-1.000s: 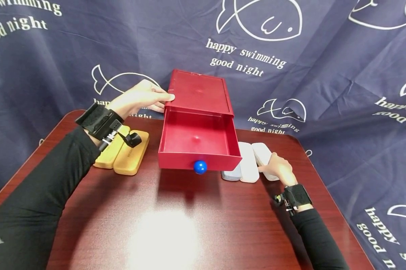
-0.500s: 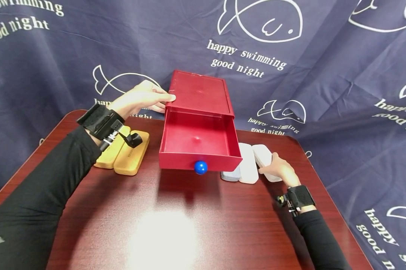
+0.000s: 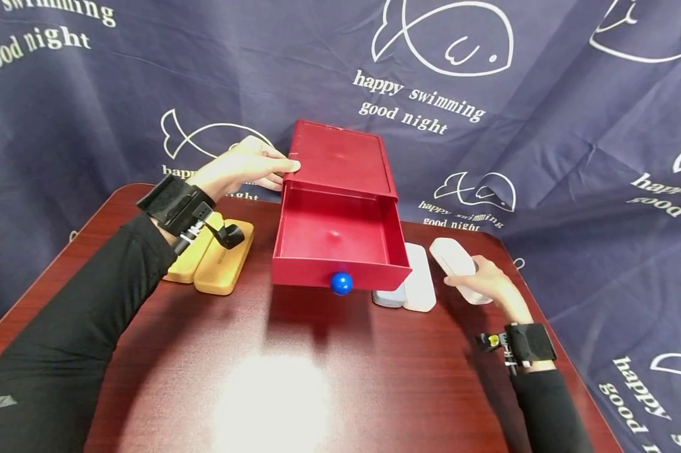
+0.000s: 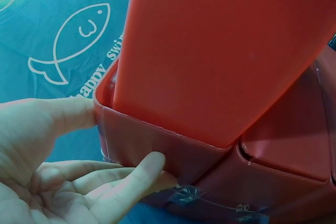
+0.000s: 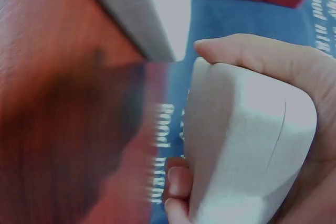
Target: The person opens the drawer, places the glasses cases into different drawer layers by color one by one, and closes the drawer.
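White case [image 3: 449,254] sits clamped in my right hand [image 3: 490,282], my left hand [image 3: 247,166] gripping the red drawer box [image 3: 343,157], before a curtain [image 3: 295,69] reading "happy swimming good night."

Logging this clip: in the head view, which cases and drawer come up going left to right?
Left yellow case → right yellow case → red drawer → white case on the table → white case held in the right hand.

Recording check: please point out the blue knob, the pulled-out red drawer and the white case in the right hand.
Blue knob [image 3: 342,283]: head view, front of the ball.
Red drawer [image 3: 306,272]: head view, front panel.
Held white case [image 5: 247,135]: right wrist view, outer shell.
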### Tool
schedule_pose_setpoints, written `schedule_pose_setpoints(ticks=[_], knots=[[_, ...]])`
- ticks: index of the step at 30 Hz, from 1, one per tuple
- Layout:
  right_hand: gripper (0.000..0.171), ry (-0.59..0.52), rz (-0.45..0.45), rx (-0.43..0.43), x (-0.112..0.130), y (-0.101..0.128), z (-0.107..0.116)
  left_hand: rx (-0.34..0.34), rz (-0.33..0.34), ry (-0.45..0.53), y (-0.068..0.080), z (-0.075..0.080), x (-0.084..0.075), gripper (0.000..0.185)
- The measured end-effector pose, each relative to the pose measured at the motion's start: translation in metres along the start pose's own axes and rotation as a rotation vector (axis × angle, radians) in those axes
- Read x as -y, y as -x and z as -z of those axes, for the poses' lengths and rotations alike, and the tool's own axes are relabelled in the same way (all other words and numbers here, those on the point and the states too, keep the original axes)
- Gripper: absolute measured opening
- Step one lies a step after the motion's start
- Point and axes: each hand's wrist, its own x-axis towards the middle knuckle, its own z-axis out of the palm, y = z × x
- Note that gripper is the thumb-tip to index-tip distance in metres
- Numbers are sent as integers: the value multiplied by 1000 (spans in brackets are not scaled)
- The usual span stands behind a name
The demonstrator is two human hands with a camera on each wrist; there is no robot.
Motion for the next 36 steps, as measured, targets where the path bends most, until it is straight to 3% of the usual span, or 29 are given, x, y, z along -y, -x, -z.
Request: schedule_pose_setpoints(ticks=[4,13,17,20,23,28,31,36], knots=[[81,-166,63,-77,5,10,11,3,-9,-2,0,-1,-2,56],[63,-416,257,-253,34,38,43,-5,-4,0,0,1,-2,56],[42,-708,370,-295,59,50,54,-10,-2,4,0,3,0,57],[39,-962,490,-270,80,60,62,-11,-1,-3,1,4,1,58],[36,-1098,626,-225,101,69,71,-12,-5,-12,2,4,1,57],[28,-1160,812,-38,129,76,84,-9,-14,-10,2,2,3,56],[32,-1181,881,72,144,77,90,-8,-14,2,1,1,4,57],[42,-1141,912,56,172,75,96,-7,-21,18,1,0,4,56]])
